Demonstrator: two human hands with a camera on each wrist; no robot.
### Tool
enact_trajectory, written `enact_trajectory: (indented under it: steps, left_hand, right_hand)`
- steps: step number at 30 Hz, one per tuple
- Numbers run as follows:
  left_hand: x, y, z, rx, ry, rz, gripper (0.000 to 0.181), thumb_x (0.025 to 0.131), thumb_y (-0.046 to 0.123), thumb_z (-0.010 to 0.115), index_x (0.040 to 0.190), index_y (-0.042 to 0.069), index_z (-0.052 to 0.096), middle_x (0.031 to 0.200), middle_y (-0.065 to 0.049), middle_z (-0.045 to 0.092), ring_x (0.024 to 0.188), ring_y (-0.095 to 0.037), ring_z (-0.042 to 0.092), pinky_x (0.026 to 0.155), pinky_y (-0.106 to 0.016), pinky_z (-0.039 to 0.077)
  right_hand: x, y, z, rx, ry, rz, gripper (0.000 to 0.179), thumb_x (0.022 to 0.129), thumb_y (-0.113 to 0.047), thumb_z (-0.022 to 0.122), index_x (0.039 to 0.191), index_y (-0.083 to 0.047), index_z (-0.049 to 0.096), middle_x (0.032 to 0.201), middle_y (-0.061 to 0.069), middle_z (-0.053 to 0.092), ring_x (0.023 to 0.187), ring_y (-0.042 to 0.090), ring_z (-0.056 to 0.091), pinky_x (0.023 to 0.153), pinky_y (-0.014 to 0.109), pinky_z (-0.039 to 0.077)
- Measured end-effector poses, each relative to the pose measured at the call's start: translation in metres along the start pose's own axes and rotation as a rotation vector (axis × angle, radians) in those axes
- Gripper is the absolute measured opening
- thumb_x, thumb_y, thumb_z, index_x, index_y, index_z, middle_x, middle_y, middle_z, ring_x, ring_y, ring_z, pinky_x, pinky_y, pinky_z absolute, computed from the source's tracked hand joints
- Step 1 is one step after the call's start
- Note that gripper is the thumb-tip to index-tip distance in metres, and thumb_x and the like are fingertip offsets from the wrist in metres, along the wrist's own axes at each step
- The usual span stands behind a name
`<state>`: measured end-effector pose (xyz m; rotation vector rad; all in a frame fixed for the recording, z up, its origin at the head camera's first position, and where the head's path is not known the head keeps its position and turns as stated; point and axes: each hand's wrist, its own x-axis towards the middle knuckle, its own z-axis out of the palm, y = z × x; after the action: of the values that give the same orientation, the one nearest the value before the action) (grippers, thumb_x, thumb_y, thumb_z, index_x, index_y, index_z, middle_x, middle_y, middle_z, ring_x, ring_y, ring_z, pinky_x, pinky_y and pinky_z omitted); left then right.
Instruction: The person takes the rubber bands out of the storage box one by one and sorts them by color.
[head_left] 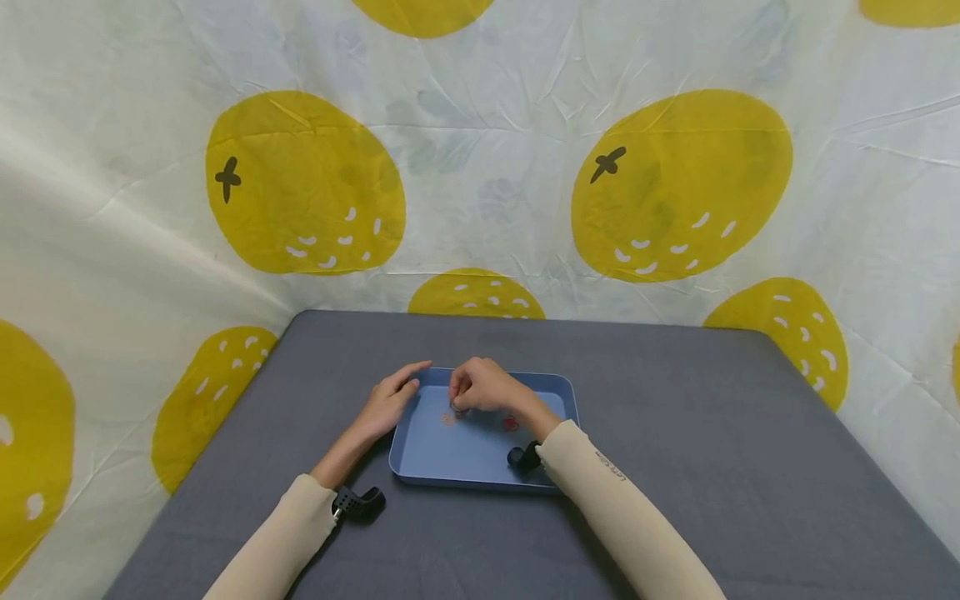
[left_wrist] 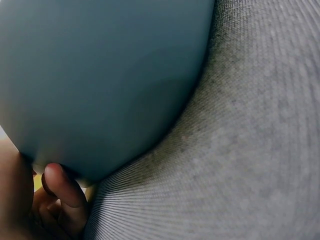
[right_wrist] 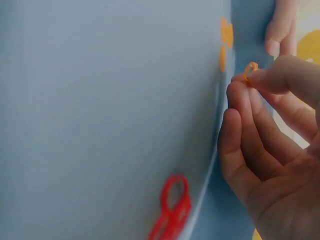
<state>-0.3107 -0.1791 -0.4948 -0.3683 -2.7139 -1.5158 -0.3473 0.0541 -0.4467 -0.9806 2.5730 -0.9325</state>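
Observation:
My right hand [head_left: 486, 387] is over the far left part of a shallow blue tray [head_left: 450, 467]. Between thumb and fingertips it pinches a small orange loop [right_wrist: 248, 70], whose exact kind I cannot tell. A few small orange pieces [head_left: 447, 419] lie on the tray floor just below these fingers. Closer to the right wrist lies a red looped piece [right_wrist: 175, 207], blurred in the right wrist view. My left hand [head_left: 387, 404] rests at the tray's left rim with fingers extended; its thumb [left_wrist: 62, 185] shows beside the tray wall in the left wrist view.
The tray sits on a table with a grey cloth [head_left: 675, 433]. Behind and to the left hangs a white sheet [head_left: 487, 200] printed with yellow fruit. Black wrist cameras stick out under both forearms, the right one [head_left: 522, 457] over the tray's near right corner.

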Motion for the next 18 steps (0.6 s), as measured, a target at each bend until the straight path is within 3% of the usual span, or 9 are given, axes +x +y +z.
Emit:
enact_trajectory:
  steps: [3, 6, 9, 18]
  left_hand:
    - [0.001, 0.0, 0.0, -0.008, 0.0, 0.004, 0.041, 0.112, 0.022, 0.045, 0.151, 0.028, 0.054, 0.156, -0.008, 0.053, 0.133, -0.03, 0.054, 0.102, -0.048, 0.041]
    - [0.001, 0.0, 0.0, -0.008, -0.002, 0.011, 0.041, 0.112, 0.022, 0.045, 0.152, 0.027, 0.054, 0.157, -0.008, 0.052, 0.136, -0.031, 0.053, 0.103, -0.048, 0.041]
    - [0.0, -0.001, 0.001, -0.002, -0.012, 0.02, 0.042, 0.112, 0.022, 0.045, 0.153, 0.026, 0.052, 0.157, -0.009, 0.051, 0.126, -0.032, 0.055, 0.097, -0.048, 0.039]
    - [-0.002, -0.003, 0.0, -0.02, -0.023, 0.035, 0.042, 0.112, 0.023, 0.044, 0.154, 0.027, 0.051, 0.161, -0.007, 0.047, 0.135, -0.031, 0.052, 0.097, -0.048, 0.039]
  right_hand:
    - [-0.005, 0.001, -0.008, 0.012, 0.022, 0.002, 0.006, 0.09, -0.008, 0.074, 0.089, -0.011, 0.079, 0.083, -0.001, 0.075, 0.068, 0.008, 0.063, 0.064, 0.024, 0.052]
    - [-0.014, 0.0, -0.02, 0.041, 0.045, 0.005, 0.007, 0.092, -0.008, 0.072, 0.093, -0.006, 0.079, 0.086, 0.001, 0.077, 0.071, 0.008, 0.065, 0.066, 0.025, 0.053]
    - [-0.027, 0.0, -0.034, 0.075, 0.076, 0.011, 0.009, 0.094, -0.01, 0.071, 0.096, -0.005, 0.079, 0.088, 0.001, 0.077, 0.075, 0.011, 0.067, 0.07, 0.027, 0.054]
    - [-0.079, 0.004, -0.077, 0.11, 0.24, 0.014, 0.008, 0.096, -0.012, 0.072, 0.099, -0.008, 0.078, 0.092, 0.005, 0.078, 0.088, 0.036, 0.074, 0.073, 0.03, 0.058]
